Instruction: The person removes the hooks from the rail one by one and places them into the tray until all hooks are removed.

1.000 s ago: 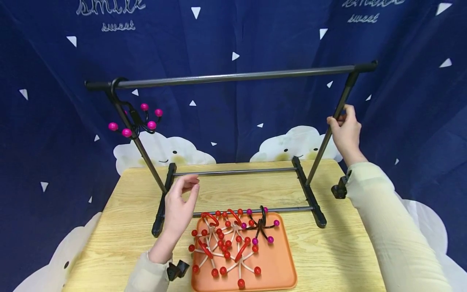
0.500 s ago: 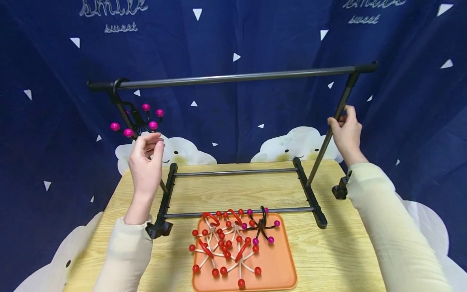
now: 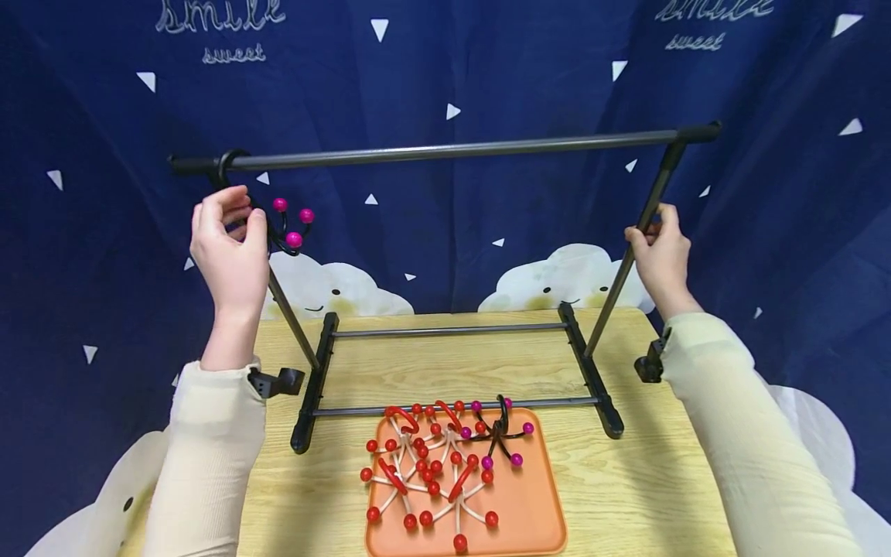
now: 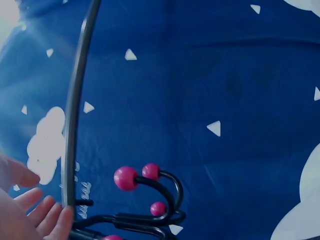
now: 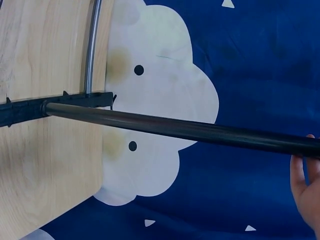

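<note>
A black hanger [image 3: 281, 224] with pink ball tips hangs by its hook from the left end of the rack's top bar [image 3: 445, 152]. My left hand [image 3: 231, 247] is raised in front of it and hides part of its body and of the left post. In the left wrist view, the fingers are loosely bent beside the bar, with nothing between them and the thumb; the hanger's hooked arms [image 4: 167, 192] spread out to their right. With thumb and fingers my right hand [image 3: 661, 255] grips the rack's right post [image 3: 612, 302], partway up.
An orange tray [image 3: 536, 518] lies before the rack's base on the wooden table [image 3: 626, 495]. It holds several white hangers [image 3: 459, 507] with red hooks and ball tips, plus a black hanger [image 3: 497, 429] with purple tips. Behind hangs a blue curtain [image 3: 445, 70].
From low over the table, my left hand has moved up and to the left, to the hanging black hanger. My right hand stays on the right post.
</note>
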`<action>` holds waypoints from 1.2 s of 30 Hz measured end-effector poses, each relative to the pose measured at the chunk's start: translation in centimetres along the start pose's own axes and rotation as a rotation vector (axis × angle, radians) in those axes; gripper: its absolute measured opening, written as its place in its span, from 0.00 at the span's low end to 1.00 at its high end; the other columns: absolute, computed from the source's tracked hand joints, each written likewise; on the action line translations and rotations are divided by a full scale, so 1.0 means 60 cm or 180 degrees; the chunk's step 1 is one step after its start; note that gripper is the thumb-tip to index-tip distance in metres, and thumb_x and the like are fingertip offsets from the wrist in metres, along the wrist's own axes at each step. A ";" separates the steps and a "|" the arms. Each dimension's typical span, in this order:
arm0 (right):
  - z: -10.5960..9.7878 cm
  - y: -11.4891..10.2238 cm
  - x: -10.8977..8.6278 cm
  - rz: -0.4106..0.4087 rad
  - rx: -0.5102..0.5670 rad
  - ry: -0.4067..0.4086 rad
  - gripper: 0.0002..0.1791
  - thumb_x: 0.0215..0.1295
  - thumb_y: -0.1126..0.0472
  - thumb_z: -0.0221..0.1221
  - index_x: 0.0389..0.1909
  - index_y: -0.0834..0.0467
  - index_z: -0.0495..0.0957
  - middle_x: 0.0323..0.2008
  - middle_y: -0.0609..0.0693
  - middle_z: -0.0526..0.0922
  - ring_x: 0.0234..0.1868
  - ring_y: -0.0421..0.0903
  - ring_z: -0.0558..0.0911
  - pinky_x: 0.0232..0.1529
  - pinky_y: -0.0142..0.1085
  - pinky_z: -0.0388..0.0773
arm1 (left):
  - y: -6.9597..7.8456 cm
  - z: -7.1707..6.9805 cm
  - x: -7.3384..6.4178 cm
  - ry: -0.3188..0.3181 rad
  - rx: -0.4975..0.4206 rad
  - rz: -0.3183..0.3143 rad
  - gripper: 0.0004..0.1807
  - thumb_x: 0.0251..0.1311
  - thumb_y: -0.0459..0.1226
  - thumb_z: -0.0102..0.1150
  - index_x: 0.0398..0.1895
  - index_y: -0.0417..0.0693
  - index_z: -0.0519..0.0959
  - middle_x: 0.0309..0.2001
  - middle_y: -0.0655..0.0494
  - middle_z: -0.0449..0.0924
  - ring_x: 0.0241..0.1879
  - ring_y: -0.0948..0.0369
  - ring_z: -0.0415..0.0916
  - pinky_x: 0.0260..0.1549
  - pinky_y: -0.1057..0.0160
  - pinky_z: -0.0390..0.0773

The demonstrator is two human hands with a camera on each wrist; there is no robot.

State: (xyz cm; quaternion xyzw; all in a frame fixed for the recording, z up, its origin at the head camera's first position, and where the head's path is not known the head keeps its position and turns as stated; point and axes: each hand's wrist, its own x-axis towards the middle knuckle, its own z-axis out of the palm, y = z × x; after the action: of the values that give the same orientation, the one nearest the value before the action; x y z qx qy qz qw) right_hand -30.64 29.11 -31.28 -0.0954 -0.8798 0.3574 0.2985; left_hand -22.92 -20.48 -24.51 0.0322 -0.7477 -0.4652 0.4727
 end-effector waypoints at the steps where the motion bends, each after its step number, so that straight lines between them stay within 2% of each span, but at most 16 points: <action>1: 0.000 0.001 0.000 0.0012 0.0024 0.0018 0.22 0.62 0.53 0.55 0.55 0.54 0.64 0.38 0.53 0.77 0.30 0.31 0.72 0.32 0.25 0.65 | -0.001 0.002 0.008 0.0061 0.0026 -0.0030 0.13 0.56 0.33 0.54 0.45 0.47 0.77 0.41 0.60 0.73 0.43 0.67 0.73 0.42 0.74 0.74; 4: -0.001 0.002 0.001 0.0051 0.0103 0.0045 0.22 0.61 0.53 0.56 0.55 0.54 0.65 0.36 0.50 0.76 0.29 0.27 0.71 0.31 0.22 0.66 | -0.007 0.006 0.028 0.0233 0.0101 -0.0131 0.15 0.55 0.32 0.54 0.47 0.49 0.77 0.44 0.62 0.69 0.46 0.69 0.67 0.45 0.74 0.71; 8: -0.003 0.003 0.002 0.0093 0.0188 0.0040 0.23 0.59 0.53 0.58 0.54 0.53 0.67 0.33 0.45 0.75 0.27 0.23 0.70 0.31 0.20 0.66 | -0.015 0.010 0.047 0.0321 0.0163 -0.0340 0.19 0.54 0.32 0.55 0.51 0.53 0.74 0.48 0.63 0.65 0.48 0.72 0.61 0.44 0.74 0.67; 12: -0.005 0.004 0.002 0.0127 0.0182 0.0005 0.23 0.59 0.53 0.58 0.54 0.53 0.67 0.33 0.43 0.73 0.28 0.23 0.70 0.31 0.20 0.67 | -0.020 0.015 0.059 0.0363 -0.0081 -0.0627 0.20 0.52 0.30 0.55 0.49 0.53 0.74 0.45 0.64 0.67 0.44 0.71 0.67 0.42 0.73 0.70; 15: -0.005 0.005 0.002 0.0146 0.0155 -0.0015 0.24 0.59 0.52 0.58 0.55 0.53 0.67 0.33 0.43 0.73 0.28 0.23 0.70 0.31 0.20 0.67 | -0.022 0.018 0.063 0.0408 -0.0260 -0.0751 0.19 0.51 0.28 0.55 0.46 0.52 0.76 0.40 0.66 0.70 0.39 0.71 0.71 0.41 0.74 0.70; 21: -0.005 0.005 0.004 0.0143 0.0106 -0.0071 0.25 0.59 0.51 0.58 0.56 0.53 0.66 0.33 0.45 0.74 0.27 0.23 0.70 0.32 0.21 0.67 | -0.026 0.022 0.068 0.0439 -0.0330 -0.0768 0.15 0.51 0.28 0.55 0.41 0.52 0.78 0.35 0.67 0.74 0.33 0.72 0.70 0.39 0.75 0.67; 26: -0.006 0.004 0.005 0.0111 0.0085 -0.0091 0.25 0.59 0.51 0.58 0.56 0.53 0.66 0.34 0.46 0.75 0.27 0.23 0.69 0.32 0.21 0.66 | -0.027 0.022 0.073 0.0417 -0.0546 -0.0920 0.11 0.51 0.28 0.57 0.36 0.49 0.80 0.28 0.65 0.75 0.27 0.73 0.72 0.33 0.77 0.71; 30: -0.009 0.002 0.006 0.0108 0.0100 -0.0089 0.25 0.59 0.52 0.58 0.56 0.53 0.65 0.34 0.47 0.76 0.27 0.23 0.69 0.32 0.21 0.66 | -0.020 0.022 0.075 0.0284 -0.0835 -0.1053 0.10 0.51 0.26 0.58 0.36 0.45 0.80 0.26 0.62 0.75 0.25 0.70 0.74 0.26 0.78 0.76; 36: -0.009 0.003 0.006 0.0125 0.0097 -0.0094 0.24 0.59 0.52 0.57 0.55 0.54 0.65 0.35 0.48 0.76 0.27 0.23 0.69 0.31 0.21 0.66 | 0.000 0.024 0.072 0.0223 -0.1070 -0.1010 0.11 0.50 0.25 0.58 0.38 0.43 0.80 0.28 0.58 0.76 0.26 0.68 0.76 0.26 0.76 0.77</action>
State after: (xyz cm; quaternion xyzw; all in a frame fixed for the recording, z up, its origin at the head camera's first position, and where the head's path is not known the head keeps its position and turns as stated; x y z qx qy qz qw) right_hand -30.58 29.66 -30.92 -0.1028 -0.8766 0.3779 0.2798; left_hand -26.38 -21.66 -21.76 0.0863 -0.6285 -0.6503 0.4180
